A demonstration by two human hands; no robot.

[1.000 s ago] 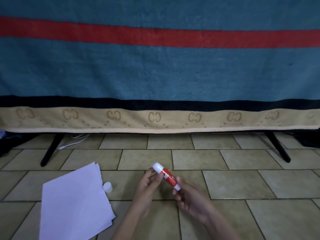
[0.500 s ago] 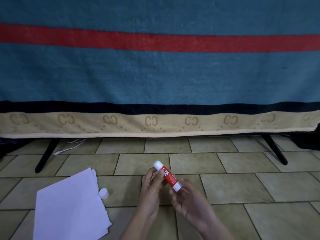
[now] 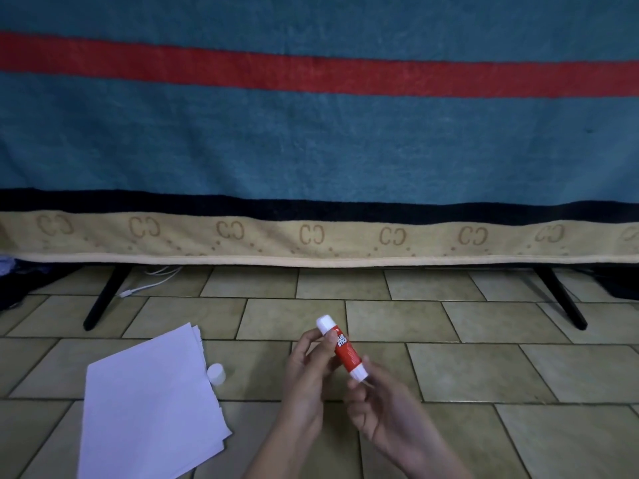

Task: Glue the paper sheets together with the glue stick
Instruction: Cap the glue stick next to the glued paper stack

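While the left hand (image 3: 313, 366) grips the red barrel of the glue stick (image 3: 340, 347), the right hand (image 3: 383, 406) pinches its lower white end, apparently the twist base. The stick is held in the air, tilted toward eleven o'clock, above the tiled floor (image 3: 466, 368). Its cap (image 3: 216, 374) lies at nine o'clock from the hands, touching the paper sheets (image 3: 148, 409). Turning the base only slightly should expose enough glue without snapping it; then the person should carry it over to the sheets.

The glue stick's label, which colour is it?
Red with white lettering, on the glue stick, seen in the head view.
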